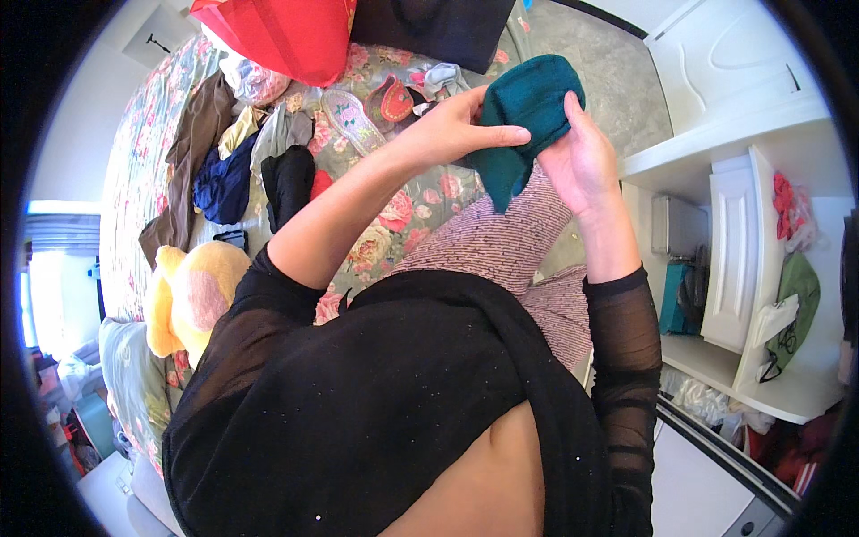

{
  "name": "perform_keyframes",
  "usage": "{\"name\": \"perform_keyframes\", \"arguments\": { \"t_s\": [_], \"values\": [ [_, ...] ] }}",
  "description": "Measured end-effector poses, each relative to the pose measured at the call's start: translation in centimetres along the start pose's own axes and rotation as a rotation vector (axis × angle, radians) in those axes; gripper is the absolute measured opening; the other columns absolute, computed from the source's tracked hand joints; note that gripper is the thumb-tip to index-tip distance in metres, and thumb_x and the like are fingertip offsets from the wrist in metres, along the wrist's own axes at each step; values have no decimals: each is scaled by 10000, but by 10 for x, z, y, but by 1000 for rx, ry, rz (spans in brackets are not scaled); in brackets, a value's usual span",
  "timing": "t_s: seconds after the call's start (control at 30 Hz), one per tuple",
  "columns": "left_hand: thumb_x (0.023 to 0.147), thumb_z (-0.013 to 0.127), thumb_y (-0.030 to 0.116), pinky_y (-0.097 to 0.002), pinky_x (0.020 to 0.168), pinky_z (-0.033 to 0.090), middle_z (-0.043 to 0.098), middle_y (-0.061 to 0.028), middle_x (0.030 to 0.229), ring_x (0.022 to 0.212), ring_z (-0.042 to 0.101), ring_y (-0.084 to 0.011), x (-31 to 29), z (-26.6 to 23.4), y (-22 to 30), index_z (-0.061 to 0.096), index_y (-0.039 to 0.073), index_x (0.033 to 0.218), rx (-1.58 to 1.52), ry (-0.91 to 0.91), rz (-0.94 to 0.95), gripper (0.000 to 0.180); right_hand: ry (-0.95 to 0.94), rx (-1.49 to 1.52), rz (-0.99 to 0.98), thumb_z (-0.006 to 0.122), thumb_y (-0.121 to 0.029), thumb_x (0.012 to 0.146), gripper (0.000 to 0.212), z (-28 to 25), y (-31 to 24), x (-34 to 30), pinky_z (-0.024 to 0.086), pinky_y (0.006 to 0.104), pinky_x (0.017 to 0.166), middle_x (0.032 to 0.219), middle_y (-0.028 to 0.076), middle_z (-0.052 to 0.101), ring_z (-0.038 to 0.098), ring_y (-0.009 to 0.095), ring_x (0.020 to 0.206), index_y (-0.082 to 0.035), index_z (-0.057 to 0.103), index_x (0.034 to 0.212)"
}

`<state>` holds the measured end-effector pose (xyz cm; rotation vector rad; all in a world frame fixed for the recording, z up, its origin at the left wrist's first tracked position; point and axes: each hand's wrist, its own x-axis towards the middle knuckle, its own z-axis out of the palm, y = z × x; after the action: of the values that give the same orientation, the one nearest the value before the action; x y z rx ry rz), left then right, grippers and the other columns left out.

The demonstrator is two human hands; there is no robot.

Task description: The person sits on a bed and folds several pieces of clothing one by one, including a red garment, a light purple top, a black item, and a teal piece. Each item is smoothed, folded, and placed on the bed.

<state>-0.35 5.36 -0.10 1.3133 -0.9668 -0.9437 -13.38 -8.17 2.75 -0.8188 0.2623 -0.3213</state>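
Note:
A dark teal knitted sock [528,107], folded over on itself, is up in front of my knees between both hands. From the left, my left hand [465,130] grips its near side, thumb lying along the fabric and fingers hidden behind it. My right hand [580,159] pinches its right edge, with the thumb on top and fingers beneath. One pointed end of the sock hangs down toward my patterned trousers [483,228]. On the bed beyond my left forearm lie an embroidered insole [351,121] and a small red strawberry-shaped piece [391,103].
The flowered bed [367,246] carries dark blue cloth [224,183], brown trousers [192,152], a black garment [288,183] and a yellow plush toy [201,295]. A red bag [286,40] and a black bag [434,31] stand at the back. An open white cabinet [734,268] is on the right.

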Motion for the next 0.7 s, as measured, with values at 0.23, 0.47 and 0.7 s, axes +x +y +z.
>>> {"name": "perform_keyframes", "arguments": {
  "t_s": [0.23,0.47,0.7],
  "values": [
    [891,671,347,-242,647,497,691,-18,816,691,619,-82,4,-5,-9,709,-17,910,142,296,96,367,57,-110,113,415,-324,1026,443,-5,1,-7,411,425,1033,1273,148,565,543,259,1179,32,480,1282],
    [983,540,229,-260,796,507,693,-45,1002,857,641,-100,-13,-14,-15,622,5,1144,-352,315,-63,288,180,-33,130,432,-288,1021,410,-21,6,-4,459,428,982,1226,165,599,589,272,1114,47,521,1238],
    [996,508,219,-268,796,512,687,-33,982,843,642,-105,-15,-10,-31,624,20,1129,-228,566,50,266,267,-48,-69,442,-322,1018,452,-8,15,-3,405,432,1034,1283,151,559,536,272,1189,32,468,1297]
  ]
}}
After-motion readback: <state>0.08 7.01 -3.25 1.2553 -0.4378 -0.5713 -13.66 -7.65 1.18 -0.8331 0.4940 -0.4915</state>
